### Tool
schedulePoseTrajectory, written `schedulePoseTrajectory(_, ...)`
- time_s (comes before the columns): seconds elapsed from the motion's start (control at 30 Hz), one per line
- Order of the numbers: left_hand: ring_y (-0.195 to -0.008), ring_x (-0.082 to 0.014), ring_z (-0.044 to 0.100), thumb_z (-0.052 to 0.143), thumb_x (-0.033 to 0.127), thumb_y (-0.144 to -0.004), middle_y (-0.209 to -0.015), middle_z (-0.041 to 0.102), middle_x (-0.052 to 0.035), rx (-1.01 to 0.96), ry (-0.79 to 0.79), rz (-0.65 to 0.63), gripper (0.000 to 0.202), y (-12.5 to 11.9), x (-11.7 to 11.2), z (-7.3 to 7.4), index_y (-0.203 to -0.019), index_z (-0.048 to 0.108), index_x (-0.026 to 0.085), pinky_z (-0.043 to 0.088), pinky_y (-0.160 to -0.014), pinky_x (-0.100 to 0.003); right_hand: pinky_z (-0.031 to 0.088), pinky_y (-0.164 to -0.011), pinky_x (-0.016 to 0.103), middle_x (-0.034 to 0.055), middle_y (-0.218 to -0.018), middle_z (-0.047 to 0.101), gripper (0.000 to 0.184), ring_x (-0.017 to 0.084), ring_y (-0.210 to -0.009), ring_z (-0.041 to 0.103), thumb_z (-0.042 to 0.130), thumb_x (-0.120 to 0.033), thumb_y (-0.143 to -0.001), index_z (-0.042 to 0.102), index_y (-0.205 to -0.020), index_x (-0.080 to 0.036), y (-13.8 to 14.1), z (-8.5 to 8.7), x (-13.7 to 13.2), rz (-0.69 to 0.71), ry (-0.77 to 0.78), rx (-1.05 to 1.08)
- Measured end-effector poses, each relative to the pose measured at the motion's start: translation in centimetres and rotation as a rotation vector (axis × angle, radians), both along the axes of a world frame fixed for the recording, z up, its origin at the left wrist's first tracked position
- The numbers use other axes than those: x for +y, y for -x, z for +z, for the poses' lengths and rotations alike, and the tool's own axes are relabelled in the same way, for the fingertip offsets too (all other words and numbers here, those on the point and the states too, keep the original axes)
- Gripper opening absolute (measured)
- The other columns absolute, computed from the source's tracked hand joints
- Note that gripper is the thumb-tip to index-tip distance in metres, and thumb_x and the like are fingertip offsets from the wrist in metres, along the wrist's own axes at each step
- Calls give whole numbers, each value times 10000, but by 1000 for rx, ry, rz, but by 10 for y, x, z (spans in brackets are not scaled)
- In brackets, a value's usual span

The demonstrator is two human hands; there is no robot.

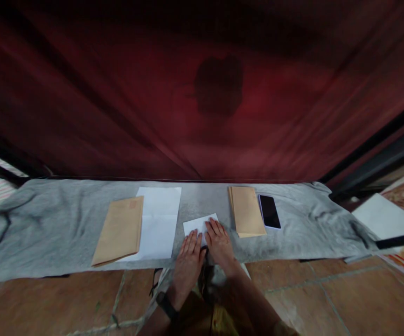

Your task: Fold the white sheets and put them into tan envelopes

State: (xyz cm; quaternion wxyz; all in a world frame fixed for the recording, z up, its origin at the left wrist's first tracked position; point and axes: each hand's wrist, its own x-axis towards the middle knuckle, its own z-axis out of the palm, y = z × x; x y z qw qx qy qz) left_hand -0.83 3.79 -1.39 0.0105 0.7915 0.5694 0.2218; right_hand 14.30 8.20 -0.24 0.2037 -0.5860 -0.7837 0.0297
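A folded white sheet of paper lies at the middle of the grey cloth. My left hand rests flat on its near left part, fingers stretched out. Beside it, my right hand presses flat on the paper's right part, its fingers also straight. The two hands almost meet at the thumbs, and they cover the paper's near edge. To the left are a larger white sheet with a crease across it and brown envelopes overlapping its left side. More brown envelopes are stacked to the right.
A phone with a dark screen lies right of the envelope stack. The grey cloth covers a long, narrow surface. Behind it hangs a dark red fabric wall. Tiled floor shows below, and a white panel stands at far right.
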Motion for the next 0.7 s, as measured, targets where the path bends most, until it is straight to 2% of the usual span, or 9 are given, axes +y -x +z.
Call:
schedulePoseTrajectory(0.27, -1471, -269, 422, 432, 331, -1012, -1551, 491, -171, 91, -42, 4, 583, 10, -8, 1, -1553, 367, 125, 421, -1174, -489, 340, -1175, 479, 151, -1560, 474, 512, 300, -1426, 453, 416, -332, -1065, 456, -1522, -104, -12, -12, 10, -104, -98, -62)
schedulePoseTrajectory(0.43, -1415, -252, 500, 441, 312, -1008, -1499, 561, -148, 51, -29, 37, 533, 32, -13, 10, -1518, 431, 158, 432, -1158, -477, 337, -1170, 486, 151, -1562, 471, 538, 316, -1417, 458, 375, -370, -1077, 423, -1544, -107, -14, -19, 8, -95, -144, -89)
schedulePoseTrajectory(0.53, -1442, -281, 459, 404, 332, -1014, -1516, 538, -163, 1, -68, 216, 525, 70, -2, 26, -1514, 437, 173, 392, -1171, -511, 335, -1168, 497, 158, -1561, 470, 544, 318, -1419, 454, 359, -383, -1078, 417, -1549, -115, -15, -23, 8, -89, -162, -89)
schedulePoseTrajectory(0.63, -1480, -360, 377, 367, 414, -1009, -1555, 450, -251, -19, -106, 516, 594, 127, 12, 45, -1510, 415, 100, 349, -1160, -583, 334, -1167, 502, 169, -1555, 477, 556, 315, -1415, 456, 337, -400, -1081, 413, -1550, -112, -16, -26, 9, -81, -172, -87)
schedulePoseTrajectory(0.7, -1482, -417, 339, 411, 501, -973, -1558, 402, -314, -22, -75, 738, 713, 166, 16, 53, -1511, 377, 34, 359, -1124, -610, 333, -1166, 505, 176, -1545, 489, 563, 316, -1411, 460, 322, -405, -1082, 410, -1552, -108, -16, -26, 9, -80, -177, -81)
